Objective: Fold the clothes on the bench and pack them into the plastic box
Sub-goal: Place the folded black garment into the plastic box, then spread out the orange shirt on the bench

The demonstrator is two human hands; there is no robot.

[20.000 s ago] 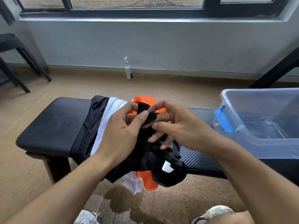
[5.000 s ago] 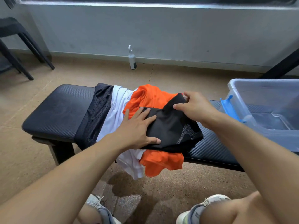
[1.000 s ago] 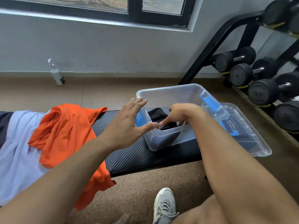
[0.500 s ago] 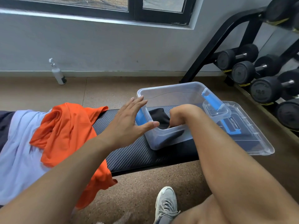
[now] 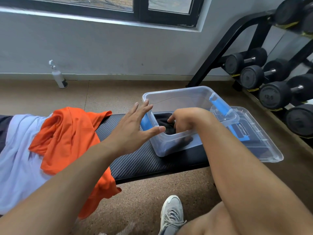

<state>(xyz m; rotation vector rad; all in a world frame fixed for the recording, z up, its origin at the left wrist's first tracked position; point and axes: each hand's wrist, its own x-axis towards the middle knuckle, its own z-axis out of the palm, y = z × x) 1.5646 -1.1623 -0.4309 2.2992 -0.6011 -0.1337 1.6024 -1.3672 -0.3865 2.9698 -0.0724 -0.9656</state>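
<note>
Evenly lit by soft daylight from the black-framed window (image 5: 135,7) along the top edge; no hard highlights, only mild sheen on the clear plastic storage box (image 5: 177,97) and its flat transparent lid (image 5: 264,146). Faint, diffuse shadows under the black padded bench (image 5: 144,161) and beneath the hanging orange shirt (image 5: 67,133) on the speckled brown floor (image 5: 144,200). Strong wide-angle bowing: grey windowsill (image 5: 84,16) curved, black dumbbell rack (image 5: 220,48) leaning inward at the right. Sharp through the middle; softer in the lower corners, forearms oversized and slightly smeared. Slight blur on the grey sneaker (image 5: 171,216). Colours natural, orange vivid, white fabric (image 5: 17,158) tinted bluish.
</note>
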